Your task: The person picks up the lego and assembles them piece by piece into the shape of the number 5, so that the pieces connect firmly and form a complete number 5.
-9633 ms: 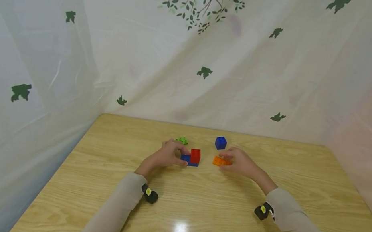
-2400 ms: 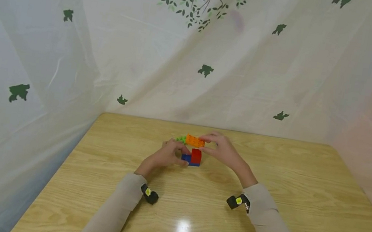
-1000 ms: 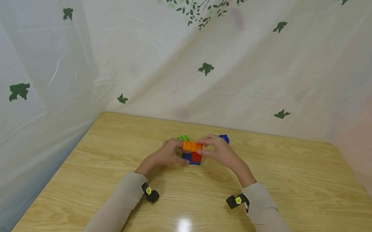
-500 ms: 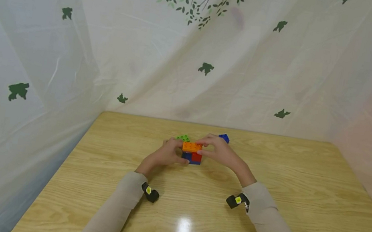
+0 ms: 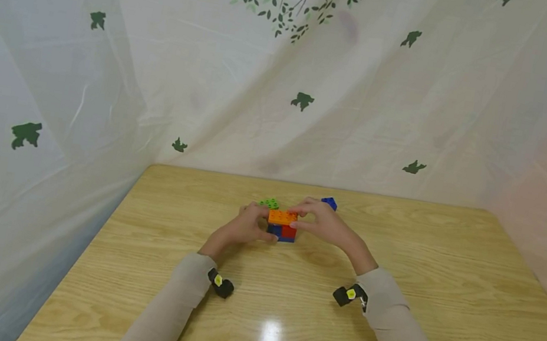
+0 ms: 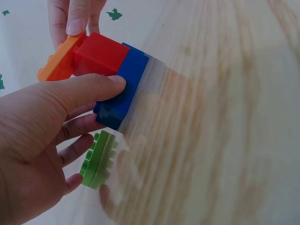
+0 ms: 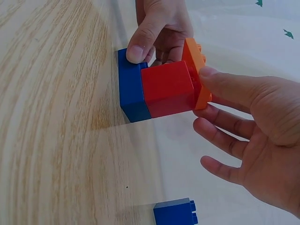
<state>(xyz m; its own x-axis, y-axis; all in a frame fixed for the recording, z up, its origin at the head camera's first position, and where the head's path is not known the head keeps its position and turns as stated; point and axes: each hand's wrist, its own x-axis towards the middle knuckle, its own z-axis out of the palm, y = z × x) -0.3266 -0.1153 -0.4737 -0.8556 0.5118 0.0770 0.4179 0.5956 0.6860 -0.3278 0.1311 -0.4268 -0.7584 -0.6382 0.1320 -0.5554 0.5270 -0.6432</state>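
My left hand [image 5: 245, 225] grips the flat blue brick [image 6: 132, 77] that stands on the table, thumb on its near side. On the right part of that brick sits a taller red brick [image 7: 168, 83]. Across the top of the red brick lies a thin orange brick [image 5: 282, 217], which my right hand [image 5: 321, 221] pinches between thumb and fingers. In the right wrist view the orange brick touches or nearly touches the red one, slightly tilted; whether it is fully seated I cannot tell. Its left end overhangs the blue brick.
A thin green brick [image 5: 269, 202] lies behind my left hand. A separate blue brick [image 7: 176, 212] stands on the wooden table [image 5: 247, 333] behind my right hand. A pale curtain [image 5: 241, 100] printed with leaves hangs beyond the table's far edge.
Earlier my right hand held the orange brick on the table to the right; it carried it left and onto the red brick. Over the last second both hands stay almost still.
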